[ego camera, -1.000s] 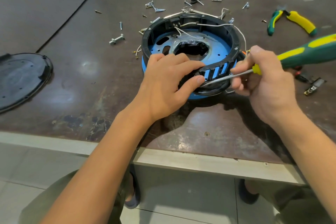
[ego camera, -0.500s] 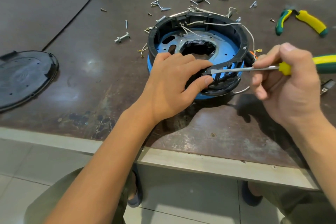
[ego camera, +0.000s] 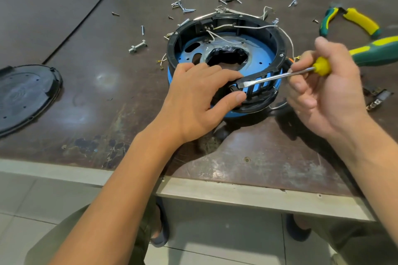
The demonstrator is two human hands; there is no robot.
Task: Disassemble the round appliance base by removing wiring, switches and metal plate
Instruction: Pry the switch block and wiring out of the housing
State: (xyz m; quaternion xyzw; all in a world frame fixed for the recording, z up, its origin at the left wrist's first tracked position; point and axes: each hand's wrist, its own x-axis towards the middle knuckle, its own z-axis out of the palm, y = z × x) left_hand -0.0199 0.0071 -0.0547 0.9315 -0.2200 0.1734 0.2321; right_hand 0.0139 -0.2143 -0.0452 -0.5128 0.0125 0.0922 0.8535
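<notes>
Standing upside-down near the worktop front edge: round appliance base, bottom cover already off and lying well to the left, loose screws scattered behind. Still in place — metal plate inside, white wiring along the far rim. Left hand clamped on the near rim, steadying. Right hand closed around the screwdriver, blade tip at the slotted black side piece. Judged roughly midway — prying in progress.
</notes>
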